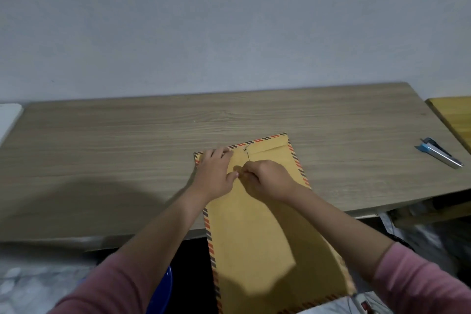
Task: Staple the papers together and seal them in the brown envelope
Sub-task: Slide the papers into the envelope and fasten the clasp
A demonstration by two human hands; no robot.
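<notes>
The left hand is pressing flat on the striped-edged brown paper envelope; the right hand is pinching its thin closing string, which risks slipping loose.

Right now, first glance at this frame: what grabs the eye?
The long brown paper envelope with a red-and-dark striped border, hanging over the near edge of the wood-grain table. At its far end the left hand presses flat and the right hand pinches at the closure. A blue-and-silver stapler lies far right.
</notes>
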